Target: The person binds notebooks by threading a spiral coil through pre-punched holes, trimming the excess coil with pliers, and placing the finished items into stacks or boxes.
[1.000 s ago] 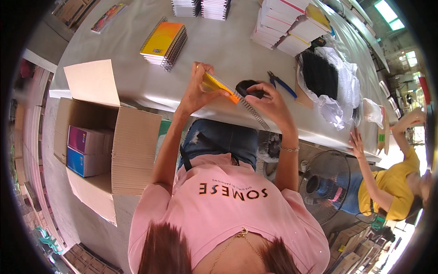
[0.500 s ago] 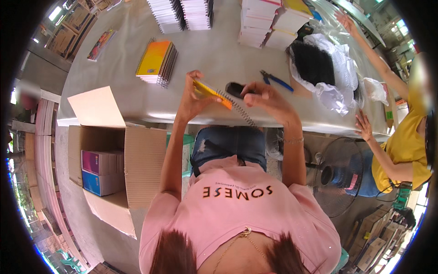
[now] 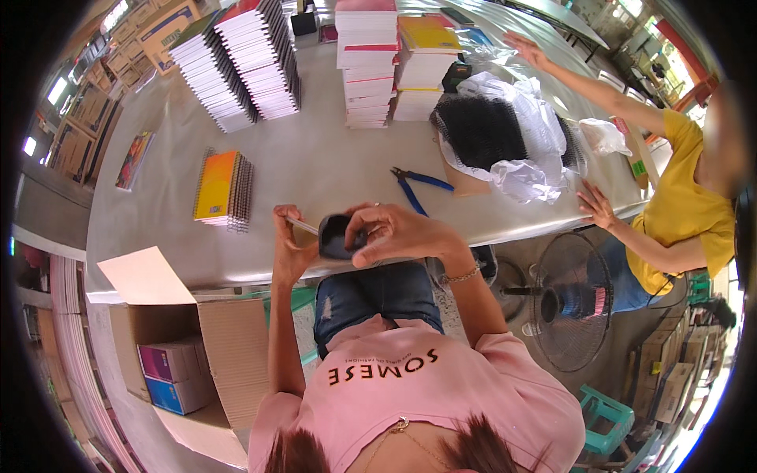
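Observation:
My left hand [image 3: 290, 248] is closed on a thin notebook [image 3: 303, 226], which shows almost edge-on above the table's near edge. In my right hand [image 3: 398, 234] is a black rounded object [image 3: 334, 236] with a dark hollow-looking face; its kind cannot be made out. It meets the notebook's right end and hides the wire coil there. To the left on the table stands a short stack of yellow-orange spiral notebooks [image 3: 214, 189]. Blue-handled cutting pliers [image 3: 410, 189] lie beyond my right hand with their jaws toward the left.
Tall spiral notebook stacks [image 3: 252, 71] and unbound page stacks [image 3: 369, 71] stand at the back. Black mesh and white plastic [image 3: 497, 130] lie at right. An open carton [image 3: 233, 355] holds books at lower left. A co-worker in yellow [image 3: 670, 213] sits right, near a fan [image 3: 569, 303].
The view has shifted, so the table shows lower and farther left. The notebook has turned edge-on, and the black object now covers its coil, which hung in sight before.

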A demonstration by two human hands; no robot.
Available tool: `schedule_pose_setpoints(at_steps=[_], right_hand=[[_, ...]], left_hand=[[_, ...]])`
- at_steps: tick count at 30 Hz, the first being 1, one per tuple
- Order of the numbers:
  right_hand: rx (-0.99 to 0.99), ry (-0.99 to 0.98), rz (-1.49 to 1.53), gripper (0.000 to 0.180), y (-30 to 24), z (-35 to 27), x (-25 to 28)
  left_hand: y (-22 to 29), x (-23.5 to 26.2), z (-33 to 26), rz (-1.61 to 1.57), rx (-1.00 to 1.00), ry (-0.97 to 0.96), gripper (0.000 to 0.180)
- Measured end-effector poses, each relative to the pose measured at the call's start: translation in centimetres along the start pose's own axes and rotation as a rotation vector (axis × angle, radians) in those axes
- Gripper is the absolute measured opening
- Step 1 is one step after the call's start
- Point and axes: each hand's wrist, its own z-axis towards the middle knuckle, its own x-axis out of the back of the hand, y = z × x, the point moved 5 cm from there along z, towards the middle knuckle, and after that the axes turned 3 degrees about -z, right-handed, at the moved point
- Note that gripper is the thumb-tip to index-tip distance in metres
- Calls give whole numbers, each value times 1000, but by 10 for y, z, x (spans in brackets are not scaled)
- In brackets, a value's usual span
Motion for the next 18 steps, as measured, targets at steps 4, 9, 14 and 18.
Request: schedule_pose_setpoints(at_steps=[4, 9, 14, 18], right_hand=[[-97, 198, -39, 36, 37, 9, 15], [-93, 9, 263, 35, 27, 6, 1], [-35, 15, 136, 35, 21, 7, 1], [148, -5, -35, 33, -7, 2, -9]], left_hand=[[6, -3, -1, -13, 15, -26, 89], [2, -3, 1, 22, -52, 30, 100], [0, -3, 2, -82, -19, 22, 98], [-16, 6, -2, -219, 51, 34, 97]])
